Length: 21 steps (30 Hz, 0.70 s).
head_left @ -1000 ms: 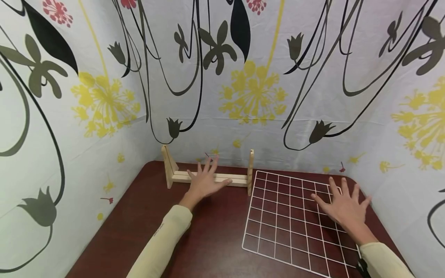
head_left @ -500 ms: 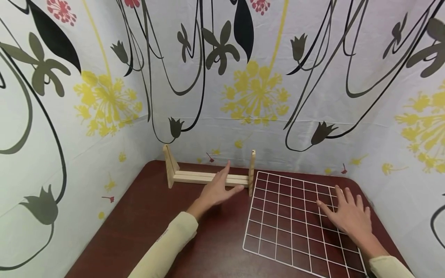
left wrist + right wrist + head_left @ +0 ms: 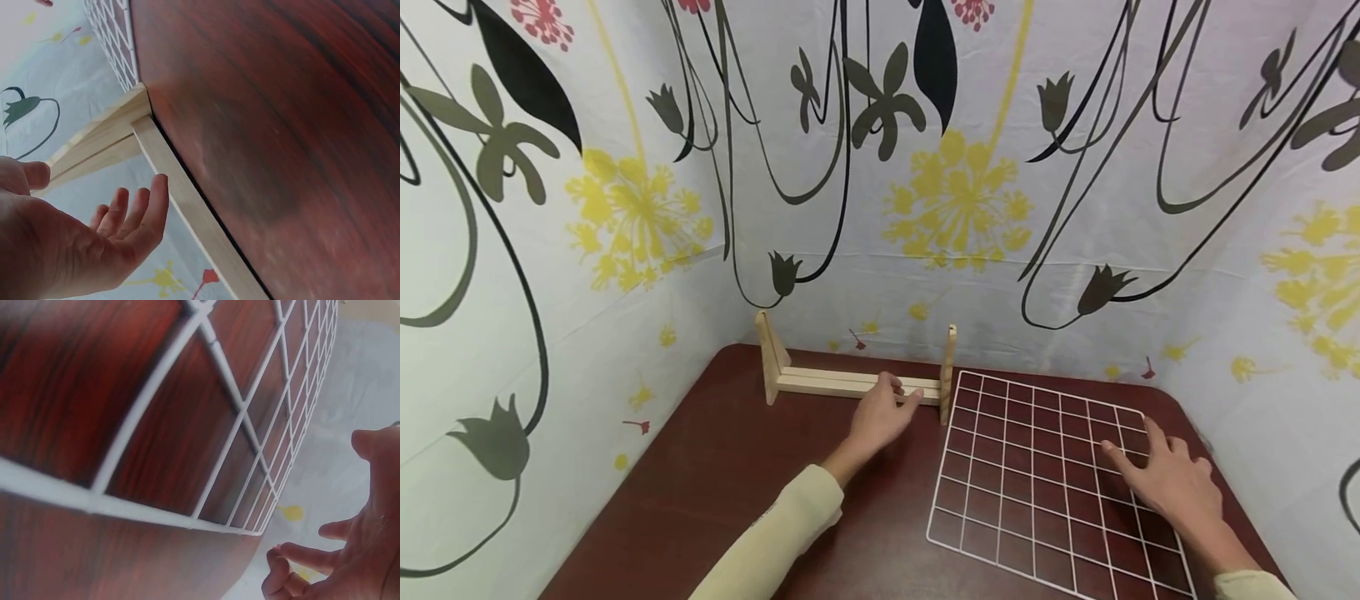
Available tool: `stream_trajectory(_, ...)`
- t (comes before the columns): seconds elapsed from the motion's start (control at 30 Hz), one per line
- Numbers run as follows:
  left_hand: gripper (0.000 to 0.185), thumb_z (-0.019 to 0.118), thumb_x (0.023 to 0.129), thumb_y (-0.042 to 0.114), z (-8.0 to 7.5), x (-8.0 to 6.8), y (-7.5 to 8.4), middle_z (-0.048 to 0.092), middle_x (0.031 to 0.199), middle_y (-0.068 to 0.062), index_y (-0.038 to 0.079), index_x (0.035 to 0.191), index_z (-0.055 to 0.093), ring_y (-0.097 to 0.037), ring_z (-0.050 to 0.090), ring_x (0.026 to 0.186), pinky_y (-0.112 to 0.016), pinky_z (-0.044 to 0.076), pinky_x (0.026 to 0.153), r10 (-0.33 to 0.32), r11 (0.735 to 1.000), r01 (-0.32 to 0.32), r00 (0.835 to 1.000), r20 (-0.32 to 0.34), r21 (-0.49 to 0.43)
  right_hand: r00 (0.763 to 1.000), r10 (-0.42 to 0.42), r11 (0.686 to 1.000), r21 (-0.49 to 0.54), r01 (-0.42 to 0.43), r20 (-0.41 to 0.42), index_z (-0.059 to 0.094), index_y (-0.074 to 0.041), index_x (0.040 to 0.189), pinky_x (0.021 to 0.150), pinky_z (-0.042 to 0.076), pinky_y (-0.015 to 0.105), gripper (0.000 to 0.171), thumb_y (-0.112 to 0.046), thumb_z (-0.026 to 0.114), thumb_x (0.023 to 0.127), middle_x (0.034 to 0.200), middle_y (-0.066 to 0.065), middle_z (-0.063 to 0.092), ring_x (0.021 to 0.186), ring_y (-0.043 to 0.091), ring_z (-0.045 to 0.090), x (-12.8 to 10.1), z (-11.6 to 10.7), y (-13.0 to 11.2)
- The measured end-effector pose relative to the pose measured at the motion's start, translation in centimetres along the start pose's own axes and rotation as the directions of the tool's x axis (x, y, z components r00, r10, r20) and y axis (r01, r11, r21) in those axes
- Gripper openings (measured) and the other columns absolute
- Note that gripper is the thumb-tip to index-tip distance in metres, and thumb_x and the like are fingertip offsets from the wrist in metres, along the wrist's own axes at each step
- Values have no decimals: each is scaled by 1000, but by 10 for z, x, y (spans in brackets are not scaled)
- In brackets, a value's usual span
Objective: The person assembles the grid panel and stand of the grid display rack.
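Observation:
A low wooden rack (image 3: 827, 381) with two uprights and flat rails stands at the back of the dark red-brown table (image 3: 715, 483). My left hand (image 3: 883, 412) reaches its rails close to the right upright (image 3: 948, 371), fingers relaxed and holding nothing. In the left wrist view that hand (image 3: 94, 244) hovers just beside the rail (image 3: 187, 206) with a small gap. A white wire grid (image 3: 1037, 475) lies flat on the table's right half. My right hand (image 3: 1165, 479) rests on the grid's right side with fingers spread; in the right wrist view the fingers (image 3: 300, 556) are loosely bent above the grid (image 3: 237, 419).
A floral cloth backdrop (image 3: 925, 208) walls the table in on the left, back and right. The grid's left edge lies just beside the rack's right upright. Bare tabletop shows at front left.
My left hand slid right along the rack and dropped to the rails by the right upright. My right hand shifted slightly nearer and lower on the grid.

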<state>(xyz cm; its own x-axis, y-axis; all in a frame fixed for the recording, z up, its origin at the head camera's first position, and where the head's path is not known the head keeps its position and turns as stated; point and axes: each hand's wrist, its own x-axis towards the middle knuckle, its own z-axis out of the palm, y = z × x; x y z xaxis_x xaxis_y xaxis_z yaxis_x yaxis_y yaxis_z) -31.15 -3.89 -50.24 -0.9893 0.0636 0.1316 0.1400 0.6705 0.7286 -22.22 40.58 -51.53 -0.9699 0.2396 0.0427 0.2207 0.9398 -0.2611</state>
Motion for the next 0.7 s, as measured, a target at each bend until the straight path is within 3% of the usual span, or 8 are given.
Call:
stream_trajectory(0.2, 51, 60, 100, 62, 7, 3, 5, 77, 106, 0, 14, 117, 65, -18, 72, 92, -38, 55, 78, -81, 996, 82, 996, 32, -45, 999, -19, 1000, -11, 19, 33, 14, 8, 161, 73, 49, 72, 114, -80, 45, 97, 138, 50, 39, 111, 72, 50, 3, -3, 16)
stream_trajectory(0.33, 53, 57, 102, 63, 13, 5, 8, 78, 87, 0, 13, 97, 76, -14, 65, 68, -31, 50, 62, -99, 993, 104, 991, 94, -54, 998, 20, 1000, -12, -19, 64, 16, 13, 157, 67, 51, 66, 115, -81, 45, 97, 134, 50, 45, 106, 67, 58, 4, -7, 20)
stream_trajectory(0.43, 55, 56, 104, 59, 19, 6, 10, 77, 75, -2, 12, 88, 79, -13, 61, 54, -29, 50, 52, -125, 986, 141, 979, 160, -91, 991, 50, 999, -20, -48, 126, 18, 17, 151, 61, 51, 58, 114, -81, 41, 98, 113, 45, 58, 89, 57, 65, 4, -9, 24)
stream_trajectory(0.53, 51, 58, 105, 52, 26, 7, 13, 77, 71, -3, 9, 90, 80, -15, 66, 52, -32, 55, 48, -171, 965, 207, 962, 214, -159, 988, 43, 999, -35, -38, 151, 35, 19, 132, 56, 49, 51, 103, -79, 41, 99, 94, 38, 62, 77, 47, 66, 3, -8, 28)
stream_trajectory(0.63, 43, 61, 104, 44, 33, 8, 17, 76, 68, 1, 8, 91, 80, -15, 71, 57, -34, 59, 49, -197, 950, 247, 949, 245, -192, 994, 11, 999, -52, -5, 113, 48, 16, 112, 58, 50, 55, 86, -69, 49, 101, 94, 37, 60, 80, 51, 64, 1, -6, 32)
stream_trajectory(0.7, 37, 63, 101, 39, 36, 9, 20, 76, 67, 2, 9, 88, 81, -15, 72, 58, -34, 59, 50, -197, 954, 246, 946, 258, -172, 996, 3, 998, -69, 4, 93, 53, 15, 106, 61, 51, 58, 76, -61, 55, 101, 100, 40, 59, 86, 56, 63, 0, -5, 34)
